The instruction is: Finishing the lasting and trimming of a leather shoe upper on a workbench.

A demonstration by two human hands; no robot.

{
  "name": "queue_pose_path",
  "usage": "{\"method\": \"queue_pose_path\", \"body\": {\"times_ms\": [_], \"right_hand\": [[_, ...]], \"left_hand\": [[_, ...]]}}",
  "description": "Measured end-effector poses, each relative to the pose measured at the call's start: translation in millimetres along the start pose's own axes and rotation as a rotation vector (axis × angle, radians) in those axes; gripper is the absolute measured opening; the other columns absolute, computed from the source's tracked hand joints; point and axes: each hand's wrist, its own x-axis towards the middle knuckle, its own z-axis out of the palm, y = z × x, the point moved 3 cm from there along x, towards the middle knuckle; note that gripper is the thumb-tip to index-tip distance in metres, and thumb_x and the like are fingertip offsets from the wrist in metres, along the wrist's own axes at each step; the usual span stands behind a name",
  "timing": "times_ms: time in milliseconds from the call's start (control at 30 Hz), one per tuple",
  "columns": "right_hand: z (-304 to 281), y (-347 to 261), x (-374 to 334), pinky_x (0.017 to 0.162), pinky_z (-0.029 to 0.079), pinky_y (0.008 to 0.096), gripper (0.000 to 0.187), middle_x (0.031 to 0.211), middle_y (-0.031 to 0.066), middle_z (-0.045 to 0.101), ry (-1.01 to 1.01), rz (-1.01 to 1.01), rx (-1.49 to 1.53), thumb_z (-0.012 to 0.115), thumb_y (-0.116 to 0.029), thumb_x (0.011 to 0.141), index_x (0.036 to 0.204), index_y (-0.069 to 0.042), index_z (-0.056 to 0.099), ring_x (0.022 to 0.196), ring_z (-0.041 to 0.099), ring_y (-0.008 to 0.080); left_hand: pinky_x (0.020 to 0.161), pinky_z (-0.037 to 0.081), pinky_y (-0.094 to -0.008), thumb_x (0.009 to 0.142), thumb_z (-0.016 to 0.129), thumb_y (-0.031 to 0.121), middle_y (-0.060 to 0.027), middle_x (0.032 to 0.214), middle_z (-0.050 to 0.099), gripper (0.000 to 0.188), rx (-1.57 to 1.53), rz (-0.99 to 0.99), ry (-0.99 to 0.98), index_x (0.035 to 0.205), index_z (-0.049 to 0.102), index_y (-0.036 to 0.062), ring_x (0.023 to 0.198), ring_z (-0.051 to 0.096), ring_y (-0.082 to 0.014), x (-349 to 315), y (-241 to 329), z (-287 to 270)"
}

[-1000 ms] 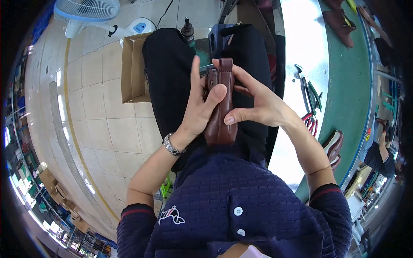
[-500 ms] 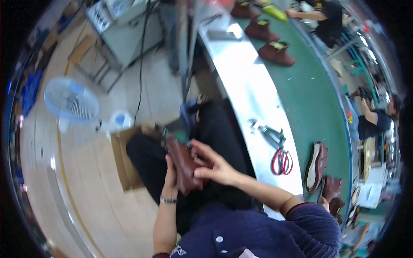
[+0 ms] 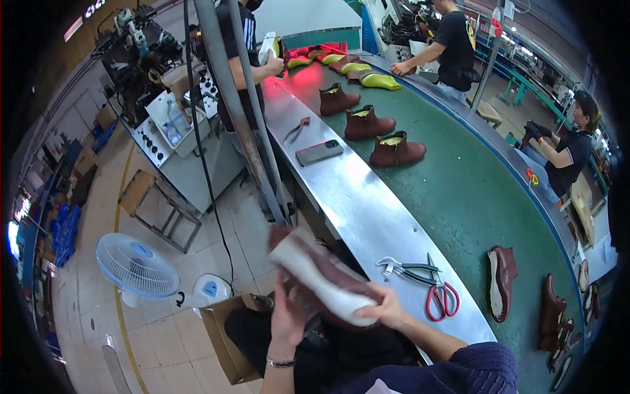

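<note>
Over my lap I hold a brown leather boot (image 3: 323, 278) tipped on its side, its pale underside turned up. The far end of the boot is smeared by motion. My left hand (image 3: 289, 318) supports it from below, fingers partly hidden behind the leather. At the near right end, my right hand (image 3: 388, 306) grips the boot, thumb over the pale sole. To the right, pincers (image 3: 410, 268) and red-handled scissors (image 3: 442, 301) lie on the metal ledge (image 3: 367, 210), apart from both hands.
Brown boots (image 3: 398, 150) stand on the green conveyor (image 3: 453, 197), with another boot (image 3: 501, 282) on its side nearer me. A phone (image 3: 319, 152) lies on the ledge. Left are a fan (image 3: 138, 266), a cardboard box (image 3: 220, 341) and a metal post (image 3: 239, 111). Co-workers stand beyond.
The boot has been raised from my lap and turned so its pale underside shows. My right hand has moved to its right end and closed there. The view has tilted up.
</note>
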Motion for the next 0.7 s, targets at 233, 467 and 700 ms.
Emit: {"method": "queue_pose_path", "body": {"times_ms": [233, 467, 700], "right_hand": [[-140.9, -37.4, -2.3, 0.069, 0.052, 0.0276, 0.043, 0.099, 0.009, 0.069, 1.022, -0.125, -0.144, 0.075, -0.022, 0.082, 0.115, 0.004, 0.062, 0.079, 0.065, 0.0156], [-200.4, -71.0, 31.4, 0.079, 0.052, 0.0372, 0.041, 0.1, 0.0193, 0.07, 0.987, 0.13, -1.309, 0.071, -0.032, 0.082, 0.111, -0.004, 0.069, 0.087, 0.069, 0.0316], [-213.9, -114.2, 212.5, 0.089, 0.048, 0.0412, 0.044, 0.11, 0.0191, 0.066, 0.735, -0.337, -1.107, 0.068, -0.032, 0.083, 0.115, -0.002, 0.063, 0.104, 0.062, 0.035]], "left_hand": [[0.101, 0.045, -0.0484, 0.103, 0.041, 0.034, -0.0244, 0.137, 0.047, 0.054, -0.025, -0.14, 0.032, 0.147, 0.027, 0.0064, 0.12, 0.054, -0.0403, -29.4, -24.1, -60.0], [0.101, 0.046, -0.0487, 0.103, 0.039, 0.033, -0.0213, 0.132, 0.054, 0.045, 0.108, -0.209, 0.198, 0.138, 0.042, 0.0045, 0.118, 0.056, -0.0376, -44.8, -29.4, -83.0], [0.099, 0.048, -0.045, 0.103, 0.043, 0.024, -0.0229, 0.128, 0.057, 0.041, 0.053, -0.25, 0.11, 0.134, 0.044, -0.0022, 0.115, 0.059, -0.0356, -20.8, -29.1, -40.9]]}}
